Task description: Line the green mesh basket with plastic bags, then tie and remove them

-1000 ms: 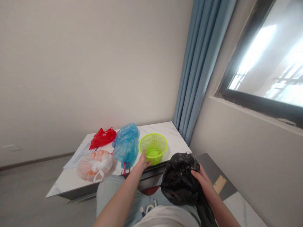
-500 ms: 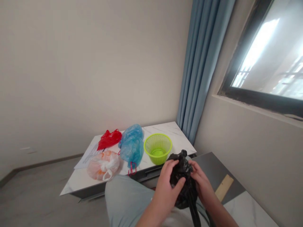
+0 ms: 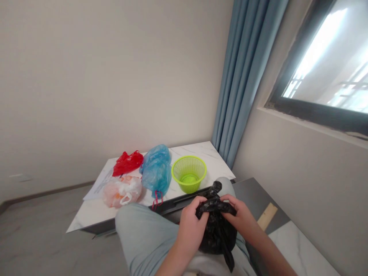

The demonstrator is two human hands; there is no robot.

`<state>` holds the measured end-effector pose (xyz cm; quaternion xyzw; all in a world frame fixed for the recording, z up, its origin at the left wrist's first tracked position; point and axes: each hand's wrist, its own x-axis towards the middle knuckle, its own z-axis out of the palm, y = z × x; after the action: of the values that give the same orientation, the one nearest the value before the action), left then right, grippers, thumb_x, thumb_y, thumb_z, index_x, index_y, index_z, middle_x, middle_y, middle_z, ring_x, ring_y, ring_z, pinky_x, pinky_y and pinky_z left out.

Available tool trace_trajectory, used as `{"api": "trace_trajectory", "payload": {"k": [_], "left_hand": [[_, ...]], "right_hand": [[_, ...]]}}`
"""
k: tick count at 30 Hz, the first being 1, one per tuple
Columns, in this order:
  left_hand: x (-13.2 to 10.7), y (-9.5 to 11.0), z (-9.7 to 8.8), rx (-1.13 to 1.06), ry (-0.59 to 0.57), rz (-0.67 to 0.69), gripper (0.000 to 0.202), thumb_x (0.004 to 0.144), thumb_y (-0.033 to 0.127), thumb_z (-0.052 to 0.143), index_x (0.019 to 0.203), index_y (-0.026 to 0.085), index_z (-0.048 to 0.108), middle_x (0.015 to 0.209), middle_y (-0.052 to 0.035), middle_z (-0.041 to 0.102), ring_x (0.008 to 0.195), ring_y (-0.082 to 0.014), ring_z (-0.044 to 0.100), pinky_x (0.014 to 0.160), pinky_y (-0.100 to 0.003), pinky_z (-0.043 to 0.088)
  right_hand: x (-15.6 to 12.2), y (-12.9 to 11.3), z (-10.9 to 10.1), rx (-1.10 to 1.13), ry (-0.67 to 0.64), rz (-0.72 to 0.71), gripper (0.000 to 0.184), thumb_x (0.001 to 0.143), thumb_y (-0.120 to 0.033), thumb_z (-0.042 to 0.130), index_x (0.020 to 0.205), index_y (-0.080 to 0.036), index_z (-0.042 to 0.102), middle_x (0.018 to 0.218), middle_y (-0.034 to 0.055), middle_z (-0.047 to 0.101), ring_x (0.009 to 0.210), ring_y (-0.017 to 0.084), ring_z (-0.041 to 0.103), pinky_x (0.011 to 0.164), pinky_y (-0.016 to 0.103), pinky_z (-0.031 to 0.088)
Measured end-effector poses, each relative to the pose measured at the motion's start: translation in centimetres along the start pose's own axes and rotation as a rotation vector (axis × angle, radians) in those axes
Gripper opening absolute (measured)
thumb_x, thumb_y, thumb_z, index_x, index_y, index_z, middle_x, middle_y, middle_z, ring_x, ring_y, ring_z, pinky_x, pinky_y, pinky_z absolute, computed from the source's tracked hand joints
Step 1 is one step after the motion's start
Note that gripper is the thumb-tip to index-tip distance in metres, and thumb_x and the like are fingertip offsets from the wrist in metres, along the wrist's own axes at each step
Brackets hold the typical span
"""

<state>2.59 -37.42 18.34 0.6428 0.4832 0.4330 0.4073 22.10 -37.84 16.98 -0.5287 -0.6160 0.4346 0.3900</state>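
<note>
A black plastic bag [image 3: 217, 234] rests on my lap, its neck gathered and twisted, with a loose strip hanging down the front. My left hand [image 3: 193, 217] pinches the left side of the gathered top between thumb and fingers. On the other side, my right hand [image 3: 238, 214] grips the right part of the same top. What the bag contains is hidden. Just beyond my hands stands a lime-green mesh basket [image 3: 189, 174] with nothing visible inside.
On the white marble-patterned table [image 3: 77, 217] lie a red bag [image 3: 128, 163], blue bags [image 3: 157, 174] with red drawstrings, a whitish knotted bag [image 3: 122, 191] with orange contents, and papers [image 3: 96, 188]. A wooden strip [image 3: 267, 217] lies on the grey surface at right.
Both hands have shifted from around the black bag's crumpled top to pinching a band of it at either side. The view has moved slightly.
</note>
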Motion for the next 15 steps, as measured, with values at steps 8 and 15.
{"api": "trace_trajectory", "payload": {"k": [8,15], "left_hand": [[0.8,-2.4,-2.2,-0.066,0.271,-0.078,0.01,0.083,0.026,0.058,0.089,0.02,0.063,0.082,-0.0006,0.067,0.08,-0.0183,0.06,0.076,-0.026,0.044],[2.5,-3.9,-3.1,-0.203,0.412,-0.169,0.017,0.08,0.032,0.05,0.072,0.02,0.06,0.073,0.0003,0.06,0.076,-0.0184,0.054,0.07,-0.025,0.042]], "right_hand": [[1.1,0.3,-2.0,-0.101,0.403,-0.101,0.024,0.086,-0.037,0.055,0.077,-0.019,0.068,0.07,0.0017,0.064,0.069,0.019,0.056,0.064,0.028,0.043],[1.7,-1.0,-1.0,0.269,0.514,-0.099,0.025,0.082,-0.037,0.062,0.094,-0.019,0.074,0.096,0.0053,0.073,0.096,0.024,0.061,0.089,0.035,0.048]]}}
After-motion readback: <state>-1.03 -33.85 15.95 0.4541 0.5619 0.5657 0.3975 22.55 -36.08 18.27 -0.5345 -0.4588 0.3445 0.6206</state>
